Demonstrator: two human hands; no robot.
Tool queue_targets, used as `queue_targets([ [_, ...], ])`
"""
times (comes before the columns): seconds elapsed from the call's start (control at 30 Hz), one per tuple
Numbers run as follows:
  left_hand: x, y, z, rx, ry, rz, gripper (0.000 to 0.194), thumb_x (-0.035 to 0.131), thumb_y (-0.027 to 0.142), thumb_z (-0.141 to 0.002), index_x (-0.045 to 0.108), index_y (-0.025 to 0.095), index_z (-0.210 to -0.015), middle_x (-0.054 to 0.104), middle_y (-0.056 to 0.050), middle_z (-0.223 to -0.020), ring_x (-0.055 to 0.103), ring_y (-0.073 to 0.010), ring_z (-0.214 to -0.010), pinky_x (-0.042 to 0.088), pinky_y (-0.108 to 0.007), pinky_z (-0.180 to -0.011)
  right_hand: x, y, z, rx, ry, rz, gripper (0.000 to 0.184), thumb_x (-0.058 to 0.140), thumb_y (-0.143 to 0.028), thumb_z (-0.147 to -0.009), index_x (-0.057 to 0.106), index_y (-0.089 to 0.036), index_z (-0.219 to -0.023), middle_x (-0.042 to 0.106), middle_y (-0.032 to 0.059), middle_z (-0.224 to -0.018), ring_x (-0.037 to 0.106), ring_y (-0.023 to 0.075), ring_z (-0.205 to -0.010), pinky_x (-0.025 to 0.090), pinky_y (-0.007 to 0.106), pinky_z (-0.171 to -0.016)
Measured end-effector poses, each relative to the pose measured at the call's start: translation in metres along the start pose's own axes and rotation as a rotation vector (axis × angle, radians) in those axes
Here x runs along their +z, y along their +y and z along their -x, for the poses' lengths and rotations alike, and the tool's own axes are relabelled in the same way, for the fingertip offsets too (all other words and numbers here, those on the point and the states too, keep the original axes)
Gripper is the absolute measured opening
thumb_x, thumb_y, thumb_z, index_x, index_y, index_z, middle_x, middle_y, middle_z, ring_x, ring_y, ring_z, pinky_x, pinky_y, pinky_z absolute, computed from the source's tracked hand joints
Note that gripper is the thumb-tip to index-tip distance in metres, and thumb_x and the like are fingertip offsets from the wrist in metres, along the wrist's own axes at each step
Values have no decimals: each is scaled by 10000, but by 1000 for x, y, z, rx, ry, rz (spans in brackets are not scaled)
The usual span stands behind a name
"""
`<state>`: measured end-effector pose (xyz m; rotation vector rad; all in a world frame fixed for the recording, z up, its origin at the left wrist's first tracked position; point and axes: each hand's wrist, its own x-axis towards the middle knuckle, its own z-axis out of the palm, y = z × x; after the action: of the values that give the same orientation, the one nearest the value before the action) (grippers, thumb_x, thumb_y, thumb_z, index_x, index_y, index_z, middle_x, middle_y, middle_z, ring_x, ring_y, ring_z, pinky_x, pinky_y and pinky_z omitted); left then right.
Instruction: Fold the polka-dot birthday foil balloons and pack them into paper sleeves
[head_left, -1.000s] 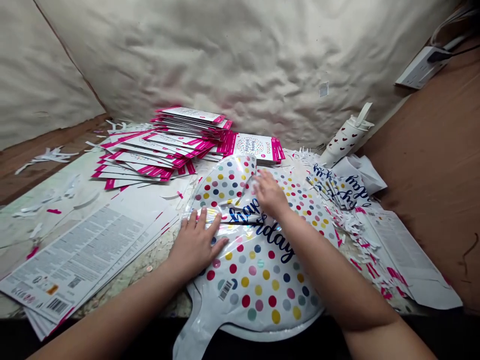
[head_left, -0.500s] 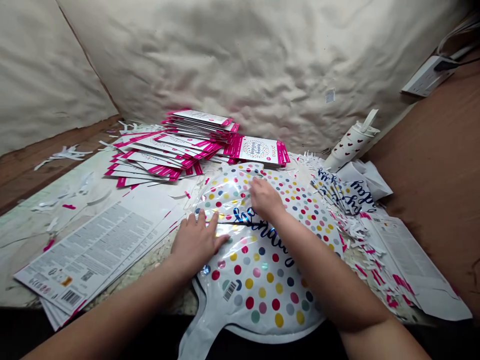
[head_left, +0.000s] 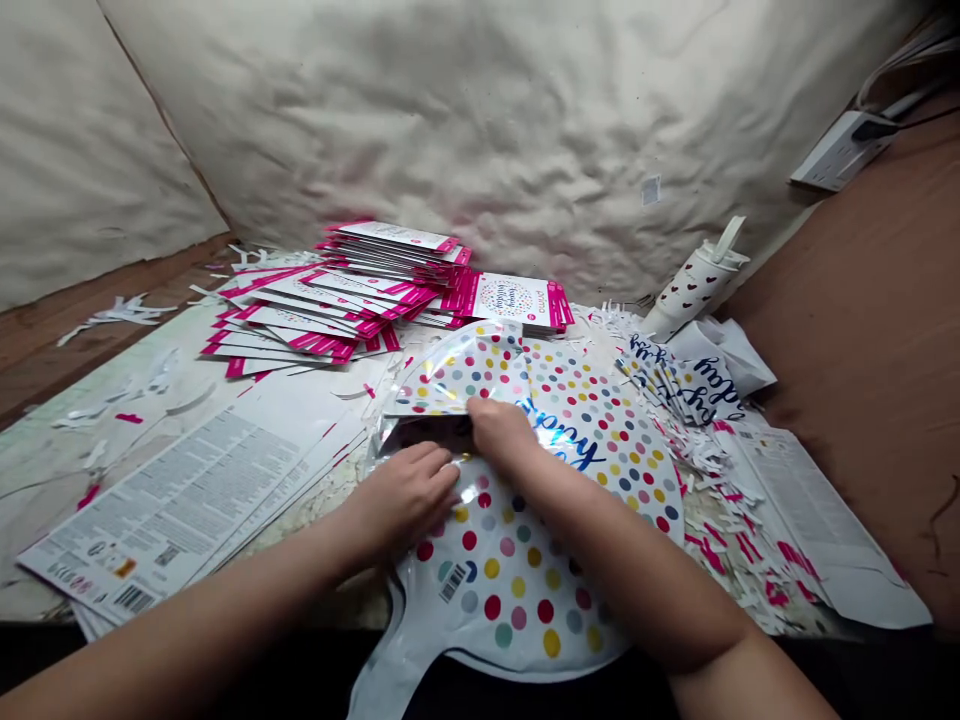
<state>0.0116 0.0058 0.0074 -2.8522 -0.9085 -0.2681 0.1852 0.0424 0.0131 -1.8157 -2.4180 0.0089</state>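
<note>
A flat foil balloon (head_left: 525, 585), white with coloured dots and blue lettering, lies in front of me with its tail hanging past the table's front edge. Its upper left part is a raised flap with a dark gap beneath. My right hand (head_left: 502, 435) is closed on that flap's edge, near the middle of the balloon. Just below the gap, my left hand (head_left: 409, 490) rests on the foil, fingers stretched out close together and pointing right. More foil layers show under the top one at the lower left.
Behind the balloon are piled pink-and-white packets (head_left: 315, 300). Printed card sheets (head_left: 172, 510) lie at left. At right are folded dotted foil pieces (head_left: 690, 385), paper shreds (head_left: 735, 530), a heart-patterned tumbler (head_left: 694, 290) and another printed sheet (head_left: 817, 530). A power strip (head_left: 844, 150) hangs upper right.
My right hand has moved toward me and left, lifting the foil flap's edge and opening a dark gap. My left hand's spread fingers have drawn together, and it has shifted slightly downward.
</note>
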Motion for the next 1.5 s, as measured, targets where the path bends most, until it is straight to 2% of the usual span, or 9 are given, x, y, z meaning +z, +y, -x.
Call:
queue_targets([
  [0.2, 31, -4, 17, -364, -207, 112, 710, 368, 676, -791, 317, 294, -1387, 324, -172, -1428, 258, -457, -1281, 273, -561, -954, -100, 109, 27, 364, 631, 173, 360, 294, -238, -945, 599, -59, -1012, 664, 178, -914, 628, 231, -844, 437, 311, -696],
  [0.3, 29, -7, 13, -423, -248, 131, 751, 373, 722, -751, 320, 317, -1381, 315, -169, -1434, 244, -471, -1285, 277, -570, -953, -128, 132, 58, 186, 1002, 281, 281, 424, -233, -909, 649, -94, -1003, 695, 135, -888, 652, 193, -818, 460, 275, -695],
  [0.37, 23, -10, 8, -432, -257, 130, 775, 393, 739, -726, 360, 302, -1365, 349, -176, -1414, 274, -470, -1272, 305, -566, -943, -124, 128, 82, 8, 1079, 253, 269, 505, -159, -859, 629, -147, -1097, 698, 97, -970, 654, 174, -862, 482, 267, -739],
  [0.53, 4, -45, 1, -527, -131, 277, 559, 347, 599, -838, 582, 211, -1164, 608, -112, -1163, 562, -296, -1052, 455, -417, -867, -52, 100, 134, -424, 649, -118, 532, 523, -108, -826, 416, -204, -1339, 578, 86, -1238, 525, 235, -1160, 416, 441, -998],
  [0.63, 3, -74, -3, -608, 107, 393, 564, 457, 562, -806, 509, 201, -1235, 595, -88, -1179, 585, -244, -1003, 487, -359, -840, 1, 96, 153, -474, 313, -232, 502, 440, -127, -876, 362, -200, -1366, 551, 84, -1267, 457, 217, -1226, 381, 452, -1030],
  [0.77, 20, -94, -24, -457, 106, 600, 671, 545, 540, -760, 391, 228, -1334, 465, -84, -1337, 513, -254, -1126, 465, -389, -910, 39, 102, 161, -417, 100, -321, 446, 396, -141, -904, 402, -233, -1340, 533, 65, -1287, 449, 185, -1231, 380, 418, -1032],
  [1.1, 45, -89, -101, -212, 6, 873, 444, 550, 483, -755, 617, 197, -1087, 634, -54, -1127, 589, -202, -1025, 465, -311, -911, 31, 105, 157, -411, 49, -351, 443, 376, -139, -902, 410, -227, -1335, 525, 76, -1290, 436, 180, -1240, 369, 429, -1034],
  [1.3, 48, -95, -96, -269, 3, 704, 303, 525, 420, -753, 691, 191, -859, 688, -42, -866, 629, -189, -815, 496, -304, -781, 31, 105, 156, -416, 96, -340, 427, 391, -132, -900, 432, -198, -1320, 547, 94, -1267, 463, 176, -1219, 391, 411, -1024],
  [1.5, 35, -115, -83, -431, 132, 394, 250, 445, 288, -786, 661, 174, -837, 630, -105, -950, 535, -277, -1000, 392, -445, -910, 34, 106, 152, -438, 94, -326, 403, 355, -156, -927, 430, -206, -1319, 545, 80, -1273, 454, 168, -1226, 387, 407, -1027],
])
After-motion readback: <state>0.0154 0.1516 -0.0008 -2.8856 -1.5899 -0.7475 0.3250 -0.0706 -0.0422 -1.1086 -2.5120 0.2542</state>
